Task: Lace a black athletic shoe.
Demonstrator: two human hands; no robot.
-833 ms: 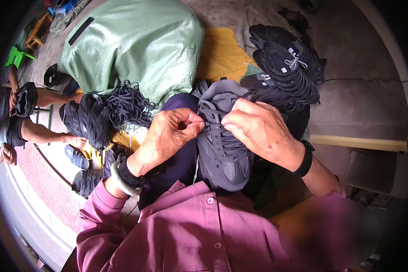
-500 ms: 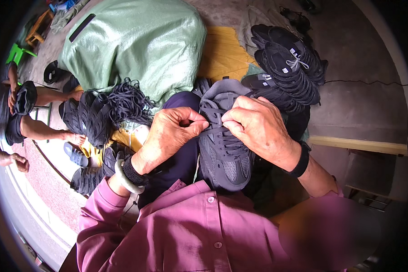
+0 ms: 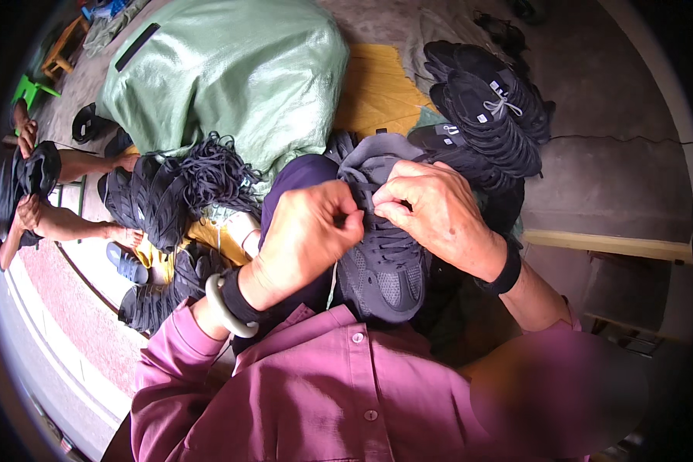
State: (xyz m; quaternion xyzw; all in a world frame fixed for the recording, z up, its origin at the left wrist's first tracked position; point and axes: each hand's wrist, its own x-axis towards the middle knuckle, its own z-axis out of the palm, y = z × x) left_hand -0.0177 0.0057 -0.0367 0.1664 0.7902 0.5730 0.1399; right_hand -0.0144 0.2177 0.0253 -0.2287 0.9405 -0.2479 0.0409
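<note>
A dark grey sneaker (image 3: 383, 289) rests in front of my body, its mesh toe toward me and its padded collar away. My left hand (image 3: 304, 235) is curled closed over the left side of the lacing, slightly smeared by motion. Its fingertips seem to pinch a shoelace, though the lace itself is mostly hidden there. On the other side, my right hand (image 3: 436, 212) pinches the dark shoelace (image 3: 366, 188) near the top eyelets between thumb and forefinger. Both hands cover parts of the upper; crossed laces show below them.
A tangle of dark laces (image 3: 222, 179) lies over black shoe uppers (image 3: 140, 202) at left. A pale green sack (image 3: 231, 77) bulges behind. Stacked black uppers (image 3: 489, 115), some tied together, stand at right. Another person's hand (image 3: 29, 209) holds a dark upper at far left.
My left hand has turned over and risen slightly, its fingers curling. My right hand has shifted a little. The other person's lower hand has moved up to the dark upper.
</note>
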